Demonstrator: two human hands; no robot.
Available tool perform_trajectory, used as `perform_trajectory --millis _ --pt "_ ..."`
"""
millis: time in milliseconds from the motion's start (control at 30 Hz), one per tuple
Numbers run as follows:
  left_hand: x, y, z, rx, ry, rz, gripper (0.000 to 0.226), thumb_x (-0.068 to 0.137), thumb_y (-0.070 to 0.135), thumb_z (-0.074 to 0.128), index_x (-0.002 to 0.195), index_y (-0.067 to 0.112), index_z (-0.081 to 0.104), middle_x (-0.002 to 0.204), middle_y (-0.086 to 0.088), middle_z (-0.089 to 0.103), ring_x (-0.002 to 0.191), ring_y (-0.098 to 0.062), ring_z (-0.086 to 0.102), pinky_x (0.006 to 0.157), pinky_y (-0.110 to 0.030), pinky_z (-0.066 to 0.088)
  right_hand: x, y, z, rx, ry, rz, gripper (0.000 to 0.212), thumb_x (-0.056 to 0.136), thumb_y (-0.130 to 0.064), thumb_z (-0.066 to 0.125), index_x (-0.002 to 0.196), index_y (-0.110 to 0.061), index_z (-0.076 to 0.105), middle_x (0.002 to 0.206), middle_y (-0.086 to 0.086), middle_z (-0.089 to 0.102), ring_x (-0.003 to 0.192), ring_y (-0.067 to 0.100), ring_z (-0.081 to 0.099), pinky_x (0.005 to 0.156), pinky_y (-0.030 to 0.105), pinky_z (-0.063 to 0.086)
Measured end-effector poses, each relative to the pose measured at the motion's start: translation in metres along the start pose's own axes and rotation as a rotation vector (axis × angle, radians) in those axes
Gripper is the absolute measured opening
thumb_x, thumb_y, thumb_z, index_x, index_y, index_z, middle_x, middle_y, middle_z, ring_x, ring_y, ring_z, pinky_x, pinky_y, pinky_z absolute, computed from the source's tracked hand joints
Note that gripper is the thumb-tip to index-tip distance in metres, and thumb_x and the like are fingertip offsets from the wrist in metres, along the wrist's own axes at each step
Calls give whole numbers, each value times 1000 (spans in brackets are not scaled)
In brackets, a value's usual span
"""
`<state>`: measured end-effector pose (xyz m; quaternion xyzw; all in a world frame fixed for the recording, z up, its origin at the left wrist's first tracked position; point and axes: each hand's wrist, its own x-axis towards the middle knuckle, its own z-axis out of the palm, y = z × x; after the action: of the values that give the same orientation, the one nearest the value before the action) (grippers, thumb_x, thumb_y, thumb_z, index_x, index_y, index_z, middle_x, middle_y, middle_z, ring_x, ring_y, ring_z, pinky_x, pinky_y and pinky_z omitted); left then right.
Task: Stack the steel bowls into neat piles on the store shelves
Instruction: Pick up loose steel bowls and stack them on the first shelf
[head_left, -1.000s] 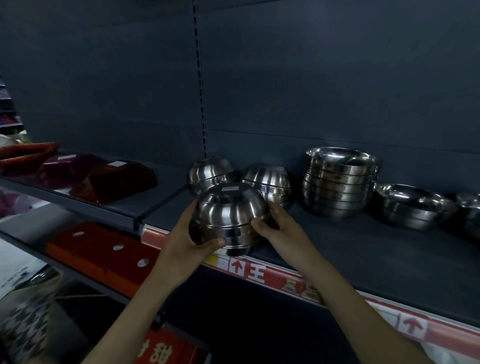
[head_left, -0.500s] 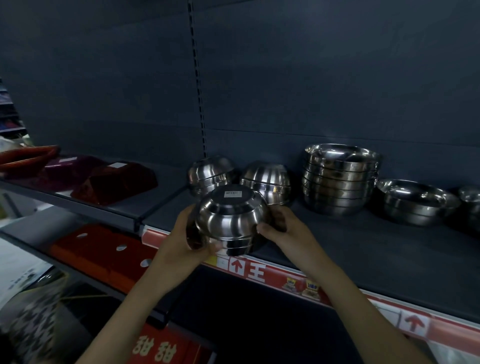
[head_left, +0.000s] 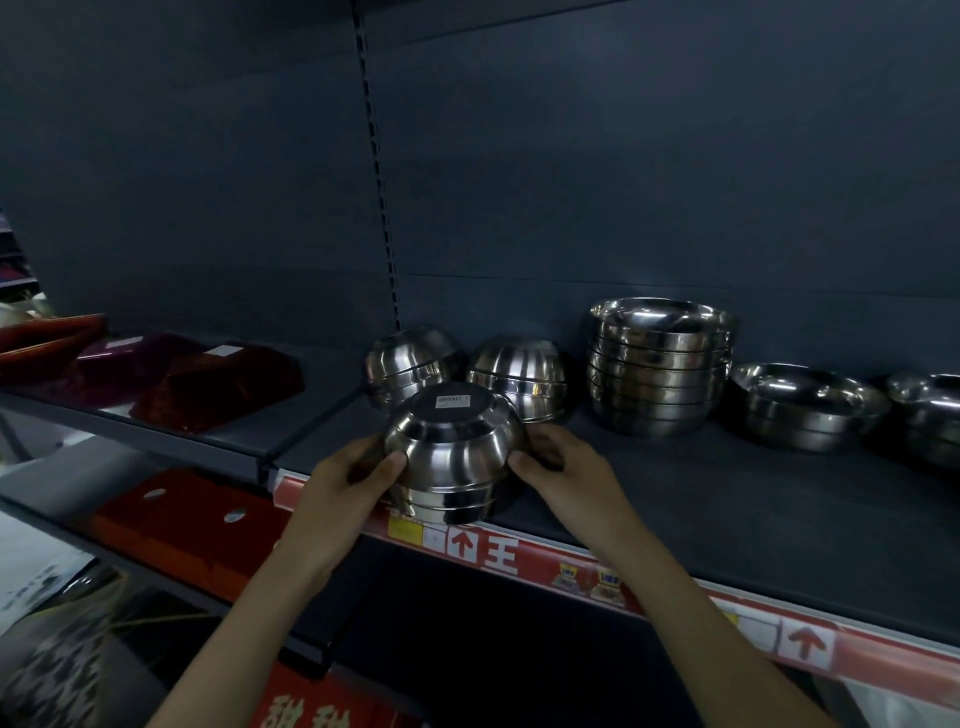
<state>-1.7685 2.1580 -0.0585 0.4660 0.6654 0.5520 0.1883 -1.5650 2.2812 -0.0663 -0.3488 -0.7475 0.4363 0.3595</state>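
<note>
While both hands, left (head_left: 345, 480) and right (head_left: 563, 467), grip an upturned bowl stack (head_left: 453, 454) at frame centre over the shelf (head_left: 727, 499) edge, its polished steel looks rigid, light, slippery; holding low at opposite rims seems safest.

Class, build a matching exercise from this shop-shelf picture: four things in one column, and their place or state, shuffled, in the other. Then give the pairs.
Things
1. upside-down bowl stack
2. tall upright bowl pile
3. red price strip
4. dark red trays

Places or states
A. on the left shelf section
B. rims up, by the back wall
C. along the shelf's front edge
D. held between both hands

Pairs: 1-D, 2-B, 3-C, 4-A
</note>
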Motion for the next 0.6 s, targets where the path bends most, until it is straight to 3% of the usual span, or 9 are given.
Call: perform_trajectory --millis 100,300,367,467,600 --pt "2 0 -2 31 11 6 18 98 23 57 108 22 71 94 4 76 89 -9 71 81 -27 52 1 0 2 -1 7 -23 21 91 -30 67 107 -41 58 101 -26 64 101 -8 59 84 8 42" --pt "2 18 -6 18 2 79 26 96 21 60 120 28 68 106 9 75 102 -5 69 87 -29 51 -1 -6 1 118 19 -49 30 91 -28 67 119 -38 61 116 -17 68 113 -1 60 104 25 45" --pt "0 29 -5 45 33 134 30 95 19 62 122 31 66 104 13 74 98 5 67 85 -19 48 -4 -8 -2 181 31 -53 27 92 -27 66 111 -45 61 116 -16 69 112 -2 61 104 27 46" --pt "-1 42 0 54 71 212 34 93 22 65 125 32 63 104 17 72 96 10 65 83 -16 48 -13 -17 -13 210 43 -89 25 94 -26 64 105 -48 60 113 -18 69 108 -6 61 100 23 47" --pt "-3 53 16 27 57 257 48 84 39 68 131 34 60 110 14 72 103 0 66 90 -27 50 -29 -22 -42 279 156 -190 27 95 -19 63 120 -30 65 119 -10 70 113 4 63 101 29 48"
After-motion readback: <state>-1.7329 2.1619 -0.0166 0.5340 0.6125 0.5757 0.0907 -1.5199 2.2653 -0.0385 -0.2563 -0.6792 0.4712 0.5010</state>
